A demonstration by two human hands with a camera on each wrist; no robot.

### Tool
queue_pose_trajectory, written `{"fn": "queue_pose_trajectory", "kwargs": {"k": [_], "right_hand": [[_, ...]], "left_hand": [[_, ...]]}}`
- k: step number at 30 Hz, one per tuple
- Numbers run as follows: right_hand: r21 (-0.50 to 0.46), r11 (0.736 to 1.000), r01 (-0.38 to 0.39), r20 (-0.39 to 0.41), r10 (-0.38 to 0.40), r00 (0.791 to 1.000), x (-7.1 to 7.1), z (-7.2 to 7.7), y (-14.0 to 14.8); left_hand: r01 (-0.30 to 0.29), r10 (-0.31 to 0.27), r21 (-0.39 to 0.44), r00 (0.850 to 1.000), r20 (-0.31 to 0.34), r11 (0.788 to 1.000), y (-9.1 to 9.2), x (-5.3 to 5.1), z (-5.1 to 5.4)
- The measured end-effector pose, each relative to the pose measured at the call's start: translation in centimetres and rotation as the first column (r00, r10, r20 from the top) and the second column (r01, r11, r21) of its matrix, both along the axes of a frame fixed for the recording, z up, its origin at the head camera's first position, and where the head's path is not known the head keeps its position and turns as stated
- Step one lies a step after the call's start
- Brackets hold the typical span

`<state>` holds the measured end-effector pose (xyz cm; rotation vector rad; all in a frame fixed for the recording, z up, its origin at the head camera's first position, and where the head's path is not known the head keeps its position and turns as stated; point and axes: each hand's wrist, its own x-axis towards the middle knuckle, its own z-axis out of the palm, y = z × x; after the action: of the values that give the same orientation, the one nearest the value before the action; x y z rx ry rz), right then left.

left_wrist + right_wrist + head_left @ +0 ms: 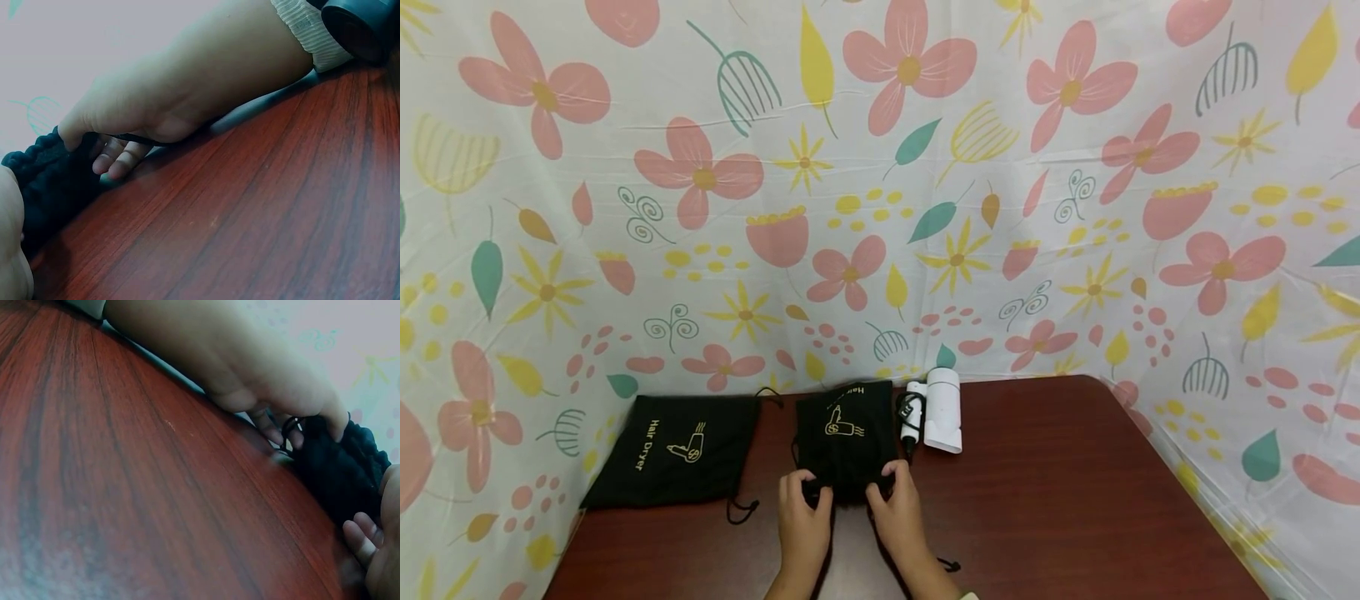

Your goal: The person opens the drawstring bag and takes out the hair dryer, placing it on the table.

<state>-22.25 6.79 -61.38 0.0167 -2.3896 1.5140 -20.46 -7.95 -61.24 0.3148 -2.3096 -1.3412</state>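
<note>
A black drawstring pouch (850,458) lies on the table, printed with a gold hair dryer and "Hair" lettering partly hidden in a fold. At its gathered near end, my left hand (805,510) grips the left side of the cloth, thumb and fingers curled on the edge. The right hand (898,510) pinches the right side of the same edge. In the left wrist view the ruffled pouch mouth (59,169) stands between both hands. A thin black cord loop (289,431) hangs by the left hand's fingers in the right wrist view. The pouch's inside is hidden.
Just right of the pouch lies a white hair dryer (943,408), its black cord (910,408) bundled around the handle. A second black pouch (700,483), lettered "Hair Dryer", lies flat at the left. Floral cloth (850,275) hangs behind the reddish-brown wooden table (1060,483).
</note>
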Motion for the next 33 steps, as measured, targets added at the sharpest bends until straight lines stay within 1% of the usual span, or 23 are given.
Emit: {"fn": "queue_pose_trajectory", "kwargs": {"k": [7,10,14,17,23,27,33], "right_hand": [[0.001,1.0,0.022,-0.003,-0.022,1.0,0.1,0.2,0.2],[0.008,1.0,0.03,-0.003,-0.03,1.0,0.1,0.2,0.2],[0.016,0.999,0.043,-0.007,-0.043,0.999,0.1,0.1,0.3],[0.018,0.999,0.048,-0.011,-0.047,0.999,0.1,0.0,0.4],[0.017,0.998,0.056,-0.033,-0.055,0.998,0.1,0.0,0.7],[0.023,0.998,0.066,-0.002,-0.066,0.998,0.1,0.1,1.2],[0.022,0.998,0.054,0.06,-0.055,0.997,0.1,0.1,1.5]], "left_hand": [[-0.006,0.006,0.03,1.0,0.001,1.0,0.0,0.1,0.4],[-0.019,0.019,0.033,1.0,0.002,0.999,0.0,0.1,0.4],[-0.039,0.039,0.03,0.999,-0.013,0.999,-0.1,0.1,0.4],[-0.041,0.042,0.03,0.999,-0.016,0.999,-0.1,0.2,0.4],[-0.028,0.028,0.053,1.0,0.002,0.998,-0.3,0.2,0.5],[-0.033,0.033,0.063,0.999,0.005,0.997,-0.6,0.2,0.6],[-0.054,0.055,0.052,0.998,-0.014,0.997,-0.7,0.2,0.5]]}}
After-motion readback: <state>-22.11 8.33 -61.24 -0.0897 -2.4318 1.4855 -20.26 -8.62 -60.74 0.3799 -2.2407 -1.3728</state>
